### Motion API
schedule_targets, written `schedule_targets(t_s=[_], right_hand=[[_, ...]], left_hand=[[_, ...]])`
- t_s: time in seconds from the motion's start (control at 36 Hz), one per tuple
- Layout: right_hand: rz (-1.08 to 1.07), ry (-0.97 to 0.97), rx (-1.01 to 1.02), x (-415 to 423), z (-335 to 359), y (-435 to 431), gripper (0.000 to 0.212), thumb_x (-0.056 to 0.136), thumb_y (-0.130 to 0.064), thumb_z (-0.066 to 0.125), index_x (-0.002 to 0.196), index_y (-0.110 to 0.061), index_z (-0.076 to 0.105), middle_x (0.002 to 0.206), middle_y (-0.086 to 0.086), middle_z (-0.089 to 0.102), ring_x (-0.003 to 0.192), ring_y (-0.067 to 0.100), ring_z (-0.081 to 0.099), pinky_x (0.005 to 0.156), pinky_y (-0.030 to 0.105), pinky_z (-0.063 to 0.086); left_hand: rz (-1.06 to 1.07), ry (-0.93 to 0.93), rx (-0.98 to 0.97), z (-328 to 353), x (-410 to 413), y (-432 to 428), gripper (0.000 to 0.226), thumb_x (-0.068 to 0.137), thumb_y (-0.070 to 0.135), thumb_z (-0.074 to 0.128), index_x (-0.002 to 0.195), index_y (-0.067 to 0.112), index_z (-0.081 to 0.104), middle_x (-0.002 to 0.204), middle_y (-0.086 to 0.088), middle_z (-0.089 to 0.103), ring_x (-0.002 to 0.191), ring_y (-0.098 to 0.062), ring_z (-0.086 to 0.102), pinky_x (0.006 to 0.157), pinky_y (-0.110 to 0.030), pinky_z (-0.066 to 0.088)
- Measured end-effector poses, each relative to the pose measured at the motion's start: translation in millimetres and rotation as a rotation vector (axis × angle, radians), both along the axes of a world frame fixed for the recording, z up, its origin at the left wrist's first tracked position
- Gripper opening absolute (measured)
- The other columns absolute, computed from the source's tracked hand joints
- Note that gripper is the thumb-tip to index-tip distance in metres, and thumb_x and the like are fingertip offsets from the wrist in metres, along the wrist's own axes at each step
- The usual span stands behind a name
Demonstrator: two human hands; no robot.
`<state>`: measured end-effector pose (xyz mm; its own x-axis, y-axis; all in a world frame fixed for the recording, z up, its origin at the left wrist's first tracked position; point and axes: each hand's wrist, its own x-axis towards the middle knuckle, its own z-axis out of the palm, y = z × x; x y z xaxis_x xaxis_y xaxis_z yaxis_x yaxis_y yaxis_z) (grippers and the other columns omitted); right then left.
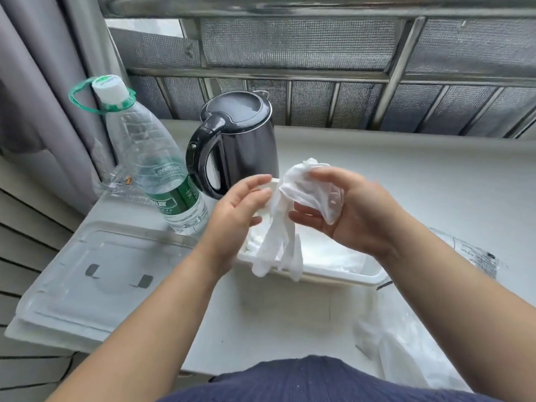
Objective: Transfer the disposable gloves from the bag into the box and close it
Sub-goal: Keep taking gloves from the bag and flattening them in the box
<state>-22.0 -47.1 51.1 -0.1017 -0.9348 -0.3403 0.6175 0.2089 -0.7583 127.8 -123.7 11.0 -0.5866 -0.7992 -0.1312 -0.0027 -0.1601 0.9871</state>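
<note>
Disposable gloves [304, 184] sit bunched in your right hand [353, 216], its fingers curled round the wad while a loose tail dangles over the open white box [333, 275] on the counter [435, 181]. Your left hand [237, 210] is relaxed, fingers nearly straight, just beside that tail and gripping nothing. A clear lid [101, 271] lies left of the box. A black kettle [243, 140] and water bottle [156, 166] stand behind, and a crumpled plastic bag [406, 352] lies at lower right.
</note>
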Motion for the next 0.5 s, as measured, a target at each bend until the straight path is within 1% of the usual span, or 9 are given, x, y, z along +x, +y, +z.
schedule_targets(t_s=[0.08,0.14,0.22,0.28,0.31,0.36,0.39,0.44,0.5], right_hand=[[0.077,-0.150,-0.055,-3,5,-1,0.021,0.076,-0.022,0.054,0.088,-0.013,0.067,0.090,0.007,0.068,0.090,0.029,0.063,0.089,0.045,0.050],[0.109,-0.200,-0.089,-3,9,1,0.025,0.076,-0.025,0.052,0.089,-0.011,0.068,0.090,0.009,0.068,0.088,0.031,0.063,0.085,0.045,0.052],[0.140,-0.220,-0.102,-7,12,4,0.030,0.076,-0.028,0.051,0.087,-0.008,0.070,0.087,0.010,0.069,0.078,0.029,0.065,0.079,0.043,0.055],[0.122,-0.172,-0.070,-11,11,4,0.028,0.075,-0.028,0.050,0.086,-0.010,0.068,0.082,0.009,0.068,0.072,0.027,0.064,0.075,0.040,0.055],[0.092,-0.129,-0.040,-14,9,3,0.025,0.076,-0.027,0.051,0.086,-0.012,0.067,0.077,0.007,0.067,0.067,0.024,0.063,0.072,0.037,0.056],[-0.010,0.027,0.051,-19,0,0,0.014,0.082,-0.023,0.052,0.084,-0.015,0.063,0.071,0.003,0.063,0.060,0.019,0.057,0.067,0.033,0.054],[-0.085,0.144,0.112,-22,-7,-1,0.012,0.086,-0.019,0.052,0.082,-0.016,0.063,0.070,0.003,0.059,0.059,0.019,0.053,0.067,0.033,0.052],[-0.242,0.386,0.231,-26,-20,-2,0.017,0.089,-0.011,0.052,0.074,-0.011,0.059,0.063,0.007,0.051,0.056,0.020,0.045,0.065,0.033,0.048],[-0.332,0.473,0.302,-28,-30,-1,0.020,0.091,-0.010,0.051,0.071,-0.008,0.051,0.055,0.011,0.043,0.050,0.022,0.040,0.060,0.032,0.047]], left_hand=[[-0.119,-0.012,0.166,-12,-4,-11,0.071,0.066,0.064,0.056,0.126,0.027,0.056,0.125,0.004,0.060,0.121,-0.011,0.051,0.105,-0.039,0.036],[-0.266,0.037,0.264,-17,-9,-11,0.073,0.071,0.072,0.045,0.130,0.029,0.054,0.136,0.002,0.055,0.129,-0.015,0.046,0.110,-0.046,0.031],[-0.366,0.062,0.414,-20,-15,-10,0.065,0.078,0.069,0.032,0.124,0.031,0.059,0.123,0.003,0.062,0.113,-0.015,0.058,0.100,-0.041,0.042],[-0.386,0.098,0.521,-24,-18,-10,0.064,0.077,0.060,0.050,0.125,0.018,0.060,0.113,-0.009,0.060,0.101,-0.024,0.058,0.096,-0.047,0.043],[-0.361,0.108,0.551,-25,-20,-12,0.055,0.076,0.049,0.060,0.118,0.013,0.065,0.104,-0.010,0.061,0.094,-0.025,0.058,0.096,-0.048,0.044],[-0.255,0.109,0.545,-27,-21,-19,0.030,0.075,0.030,0.062,0.098,0.012,0.069,0.084,-0.005,0.065,0.077,-0.019,0.061,0.082,-0.037,0.050],[-0.215,0.134,0.538,-28,-21,-23,0.027,0.077,0.025,0.061,0.099,0.010,0.067,0.084,-0.005,0.066,0.076,-0.019,0.061,0.077,-0.034,0.051],[-0.101,0.166,0.498,-28,-19,-32,0.036,0.080,0.017,0.062,0.112,0.001,0.061,0.094,-0.012,0.065,0.085,-0.025,0.061,0.075,-0.033,0.053],[0.022,0.051,0.342,-24,-19,-36,0.022,0.084,0.010,0.064,0.104,0.000,0.061,0.089,-0.013,0.064,0.080,-0.026,0.061,0.069,-0.030,0.054]])
